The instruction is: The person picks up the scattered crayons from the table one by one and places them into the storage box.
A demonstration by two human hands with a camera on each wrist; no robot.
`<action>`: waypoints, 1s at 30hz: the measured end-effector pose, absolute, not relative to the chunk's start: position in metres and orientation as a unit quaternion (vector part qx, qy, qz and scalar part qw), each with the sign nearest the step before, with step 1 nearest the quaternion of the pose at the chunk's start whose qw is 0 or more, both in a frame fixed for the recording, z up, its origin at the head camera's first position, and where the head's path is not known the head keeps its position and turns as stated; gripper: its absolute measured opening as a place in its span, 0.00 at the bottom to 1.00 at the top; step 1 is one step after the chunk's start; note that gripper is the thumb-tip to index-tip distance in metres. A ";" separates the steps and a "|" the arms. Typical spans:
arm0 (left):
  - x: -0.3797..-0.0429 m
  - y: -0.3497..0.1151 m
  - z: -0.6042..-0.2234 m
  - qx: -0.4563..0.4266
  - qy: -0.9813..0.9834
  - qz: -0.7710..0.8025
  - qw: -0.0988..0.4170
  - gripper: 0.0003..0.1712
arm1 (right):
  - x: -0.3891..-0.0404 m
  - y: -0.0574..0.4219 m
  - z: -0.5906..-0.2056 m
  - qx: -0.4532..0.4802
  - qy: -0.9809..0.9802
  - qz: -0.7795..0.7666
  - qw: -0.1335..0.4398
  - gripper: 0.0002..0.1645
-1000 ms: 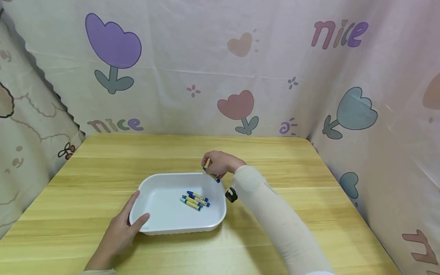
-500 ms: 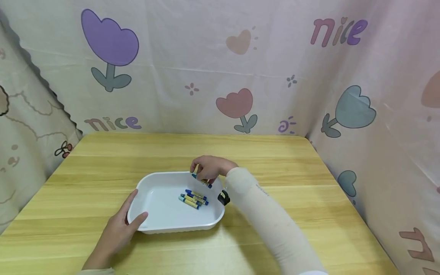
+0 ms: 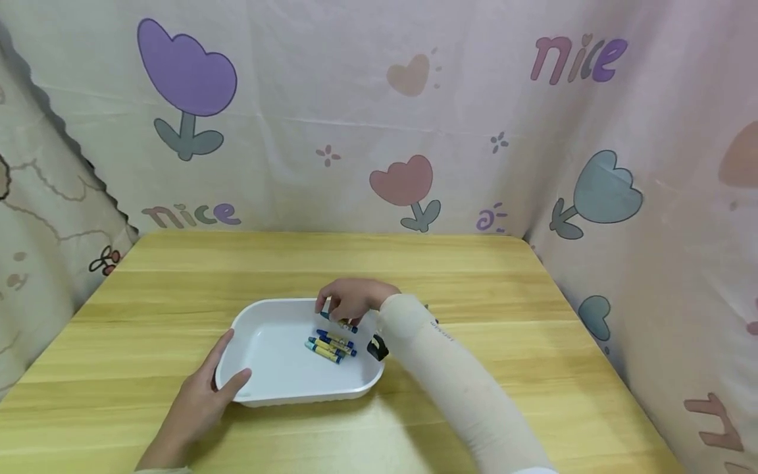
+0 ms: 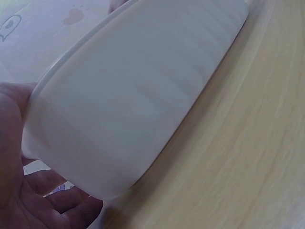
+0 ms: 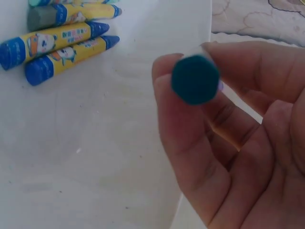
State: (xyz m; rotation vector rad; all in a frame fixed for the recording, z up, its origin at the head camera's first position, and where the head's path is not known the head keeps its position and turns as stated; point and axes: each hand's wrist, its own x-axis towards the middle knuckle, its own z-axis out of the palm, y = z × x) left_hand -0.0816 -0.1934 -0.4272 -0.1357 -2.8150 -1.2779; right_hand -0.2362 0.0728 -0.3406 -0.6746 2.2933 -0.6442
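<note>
My left hand [image 3: 201,388] grips the left end of a white tray [image 3: 272,359], thumb over its rim and fingers outside. In the left wrist view, the tray's outer wall [image 4: 133,95] fills the middle, beside that hand. My right hand [image 3: 357,297] is over the tray's far right part, pinching a crayon [image 3: 349,326] between thumb and fingers. Seen end-on in the right wrist view, the held crayon [image 5: 195,79] is dark teal. Several yellow-wrapped crayons [image 3: 324,351] in blue and green shades lie side by side on the tray floor, just nearer than the held one.
The tray stands on a wooden table [image 3: 474,263]. A black strap piece [image 3: 377,347] hangs below the right wrist. Small dark tips [image 3: 437,321] show behind the right sleeve [image 3: 450,368], mostly hidden. A patterned curtain [image 3: 296,99] surrounds the table's back and sides.
My right hand has moved left and down with the crayon, from the tray's far right corner to over the tray, closer to the other crayons. The left hand keeps its grip.
</note>
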 end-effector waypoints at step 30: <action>-0.081 -0.192 -0.427 -0.053 -0.906 -0.420 0.028 0.46 | -0.226 0.061 -0.342 -0.251 0.907 -0.159 0.298 0.14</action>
